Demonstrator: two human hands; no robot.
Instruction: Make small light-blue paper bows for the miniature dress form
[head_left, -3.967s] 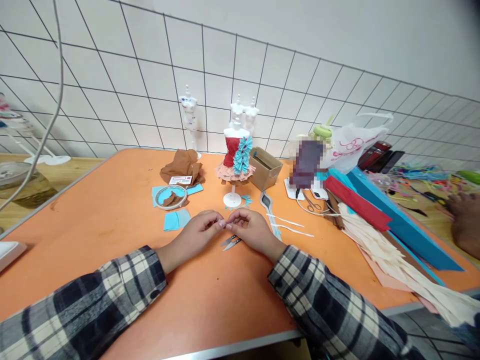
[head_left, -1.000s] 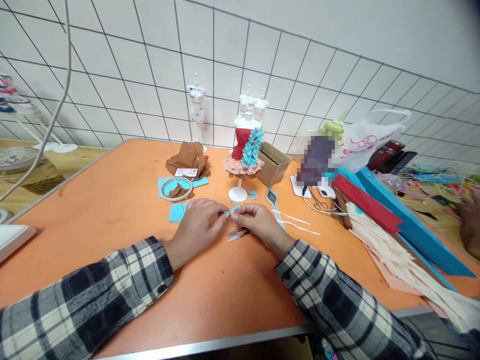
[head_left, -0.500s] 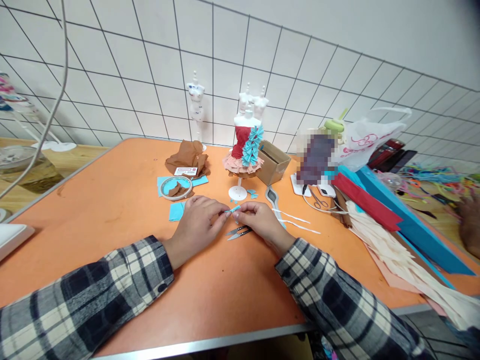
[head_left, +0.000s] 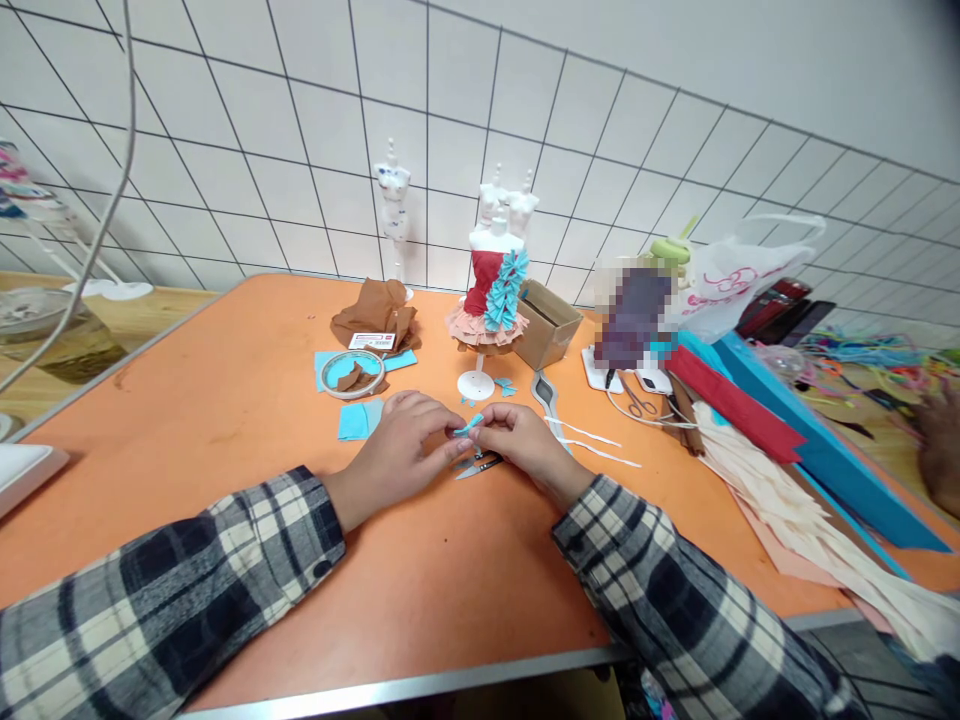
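My left hand and my right hand meet over the orange table, both pinching a small light-blue paper piece between their fingertips. Small thread snips lie on the table just under the hands. Behind them stands a small white mannequin on a round base, dressed in red with blue ruffles and a peach skirt.
A tape roll, blue paper squares, brown paper, a cardboard box and white strips lie around. Red, blue and cream paper rolls fill the right side. Another person's hand is at the far right.
The blue paper piece has appeared between my fingertips since four seconds ago. Over the last second both hands stayed together, shifting only slightly while working the piece.
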